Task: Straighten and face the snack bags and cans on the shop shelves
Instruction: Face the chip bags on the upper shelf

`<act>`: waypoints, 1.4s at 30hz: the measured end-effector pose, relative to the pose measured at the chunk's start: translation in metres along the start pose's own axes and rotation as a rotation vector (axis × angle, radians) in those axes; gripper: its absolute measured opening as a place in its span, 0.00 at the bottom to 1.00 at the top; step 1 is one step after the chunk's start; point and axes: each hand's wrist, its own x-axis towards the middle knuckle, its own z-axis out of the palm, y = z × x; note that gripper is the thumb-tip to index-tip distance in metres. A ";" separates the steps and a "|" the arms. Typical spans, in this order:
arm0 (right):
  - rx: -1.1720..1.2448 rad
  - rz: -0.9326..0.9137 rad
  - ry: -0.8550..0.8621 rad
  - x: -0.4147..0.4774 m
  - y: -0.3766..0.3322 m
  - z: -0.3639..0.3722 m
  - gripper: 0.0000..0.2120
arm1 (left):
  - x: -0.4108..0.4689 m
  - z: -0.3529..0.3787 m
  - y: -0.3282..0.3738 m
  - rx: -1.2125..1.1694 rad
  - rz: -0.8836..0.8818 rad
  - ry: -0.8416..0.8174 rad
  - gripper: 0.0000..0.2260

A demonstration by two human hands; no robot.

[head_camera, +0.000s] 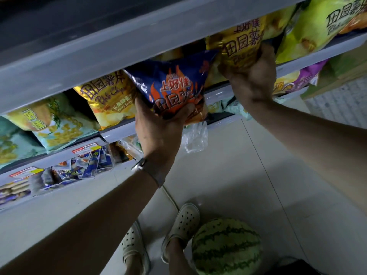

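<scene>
- Grey shelf tier (119,132): a yellow chip bag (108,98) stands upright, with a blue flame-print bag (168,88) tilted beside it. A gold bag (242,42) and a lime-green bag (317,30) sit further right.
- Pale bottom shelf (69,201): small blue packets (87,165) lie in a jumble.
- Tiled floor (268,165): a striped watermelon (226,247).

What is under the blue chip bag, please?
The left hand grips the blue chip bag from below. A clear plastic bag shows just under it. The shelf spot behind the blue bag is covered.

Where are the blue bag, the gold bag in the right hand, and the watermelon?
blue bag (170,84): head view, printed front.
gold bag (242,42): head view, front lettering.
watermelon (226,247): head view, striped top.
</scene>
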 end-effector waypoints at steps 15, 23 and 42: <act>0.014 0.098 -0.323 -0.079 -0.069 0.065 0.51 | -0.023 -0.085 -0.077 0.107 -0.079 -0.082 0.34; -0.109 -0.104 -0.406 -0.072 -0.045 0.030 0.26 | -0.013 -0.077 -0.059 0.082 -0.040 -0.266 0.31; 0.150 0.031 -0.043 -0.035 0.035 -0.057 0.13 | 0.008 0.116 0.058 -0.126 -0.002 -0.137 0.39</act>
